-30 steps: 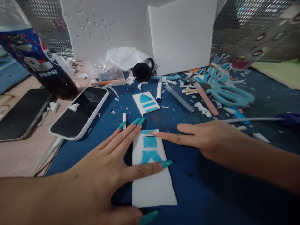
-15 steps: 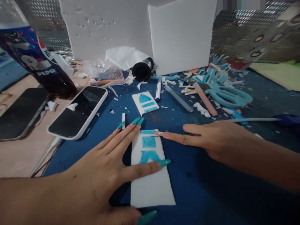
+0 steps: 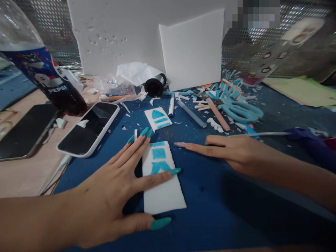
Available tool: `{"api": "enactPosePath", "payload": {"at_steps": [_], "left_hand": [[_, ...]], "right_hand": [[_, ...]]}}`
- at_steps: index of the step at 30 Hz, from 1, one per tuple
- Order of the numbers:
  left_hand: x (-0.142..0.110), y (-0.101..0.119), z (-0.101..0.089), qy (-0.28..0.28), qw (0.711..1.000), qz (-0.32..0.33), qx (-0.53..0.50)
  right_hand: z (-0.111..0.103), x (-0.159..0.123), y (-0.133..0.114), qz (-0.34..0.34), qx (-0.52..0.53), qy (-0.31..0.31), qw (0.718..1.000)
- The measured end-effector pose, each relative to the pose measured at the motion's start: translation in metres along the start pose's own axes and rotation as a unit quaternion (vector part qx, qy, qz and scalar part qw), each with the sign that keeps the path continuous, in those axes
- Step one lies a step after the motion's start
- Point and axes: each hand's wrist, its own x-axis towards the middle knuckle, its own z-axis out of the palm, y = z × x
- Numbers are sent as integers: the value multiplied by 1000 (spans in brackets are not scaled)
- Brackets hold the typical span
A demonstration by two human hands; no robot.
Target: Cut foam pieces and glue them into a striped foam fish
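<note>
White strip (image 3: 163, 196), six o'clock: left edge and blue marking (image 3: 159, 166) partly covered. Left hand (image 3: 123, 189), seven o'clock: spread over it, gripping nothing. Right hand (image 3: 236, 150), four o'clock: forefinger extended beside strip; folded fingers hidden, grip indeterminable. Pepsi bottle (image 3: 54, 78), ten o'clock: top cropped.

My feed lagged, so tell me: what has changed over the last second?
The right hand has moved right: its index fingertip, earlier over the far end of the white strip, is now off it. The left hand still lies spread across the strip.
</note>
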Motion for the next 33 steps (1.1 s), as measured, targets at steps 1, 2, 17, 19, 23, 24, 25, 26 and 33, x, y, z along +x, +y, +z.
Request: {"api": "enactPosePath", "payload": {"at_steps": [1, 2, 17, 19, 23, 24, 25, 26, 33], "left_hand": [[-1, 0, 0, 0, 1000, -1, -1], [-1, 0, 0, -2, 1000, -1, -3], [1, -4, 0, -25, 1000, -1, -10], [1, -3, -1, -19, 1000, 3, -12], [3, -4, -1, -11, 1000, 7, -21], [3, -4, -1, -15, 1000, 9, -23], [3, -4, -1, -18, 1000, 10, -24], [3, -4, 0, -20, 999, 10, -23], [1, -2, -1, -29, 1000, 3, -9]], "right_hand": [[1, 7, -2, -24, 24, -13, 999], [1, 13, -4, -49, 37, -16, 998], [9, 19, -16, -91, -25, 20, 995], [9, 19, -17, -94, -22, 23, 995], [9, 19, -17, -101, -21, 32, 994], [9, 19, -17, -99, -19, 29, 994], [8, 19, -17, -95, -16, 22, 995], [8, 20, -17, -93, -9, 11, 996], [3, 25, -15, -105, 38, -30, 993]]}}
